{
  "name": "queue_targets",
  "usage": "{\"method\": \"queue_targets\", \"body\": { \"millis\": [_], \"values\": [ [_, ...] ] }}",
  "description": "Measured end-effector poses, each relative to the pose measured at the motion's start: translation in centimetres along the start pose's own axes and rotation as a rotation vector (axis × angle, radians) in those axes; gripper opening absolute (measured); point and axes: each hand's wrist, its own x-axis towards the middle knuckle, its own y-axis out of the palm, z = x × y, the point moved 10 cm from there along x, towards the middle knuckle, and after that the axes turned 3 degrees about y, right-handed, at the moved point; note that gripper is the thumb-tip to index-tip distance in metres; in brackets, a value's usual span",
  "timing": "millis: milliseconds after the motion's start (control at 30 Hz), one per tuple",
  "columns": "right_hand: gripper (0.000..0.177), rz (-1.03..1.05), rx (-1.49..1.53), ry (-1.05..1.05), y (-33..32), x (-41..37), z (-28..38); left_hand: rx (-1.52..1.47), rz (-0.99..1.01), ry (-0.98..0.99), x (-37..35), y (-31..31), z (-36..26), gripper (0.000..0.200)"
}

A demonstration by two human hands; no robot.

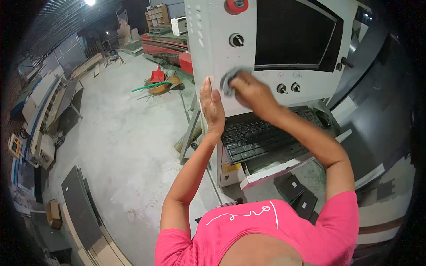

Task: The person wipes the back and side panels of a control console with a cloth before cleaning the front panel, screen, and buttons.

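Note:
A grey cloth [230,80] is bunched in my right hand [253,92], which presses it to the front panel of a white machine cabinet [222,57]. Motion blurs the cloth and that hand a little. My left hand [212,104] lies flat against the cabinet's left edge, fingers stretched upward, holding nothing. Above my hands are a dark screen [295,35], a red knob [236,4] and a black rotary switch [236,40]. Two smaller switches [288,88] sit right of the cloth. Below my right forearm, a black keyboard [253,137] rests on a pulled-out drawer [279,170].
A black mouse [324,119] lies right of the keyboard. On the floor to the left are a red dustpan [157,75] and a green-handled broom [151,86]. Dark panels [82,206] lean at lower left. A red machine [164,46] stands behind the cabinet.

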Motion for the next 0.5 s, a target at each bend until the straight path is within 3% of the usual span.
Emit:
{"method": "queue_targets", "body": {
  "millis": [133, 200, 333, 400, 500],
  "values": [
    [0.025, 0.084, 0.022, -0.067, 0.8, 0.9, 1.6, -0.129, -0.027, -0.034, 0.2, -0.2, 0.6, 0.057],
    [0.026, -0.025, -0.089, 0.028, -1.6, 3.4, 0.7, -0.105, -0.013, -0.043, 0.0, -0.1, 0.7, 0.061],
    [0.029, -0.241, -0.136, -0.154, -3.0, 5.2, 3.2, -0.188, -0.031, -0.097, -0.3, -0.6, 1.0, 0.07],
    [0.03, -0.201, -0.162, -0.152, -1.1, 3.9, 3.3, -0.505, -0.028, -0.323, -0.8, -0.2, 3.2, 0.081],
    [0.022, -0.038, -0.119, -0.265, 3.1, -0.1, 4.6, -0.75, 0.046, -0.393, -0.8, 0.1, 5.8, 0.086]
  ]
}}
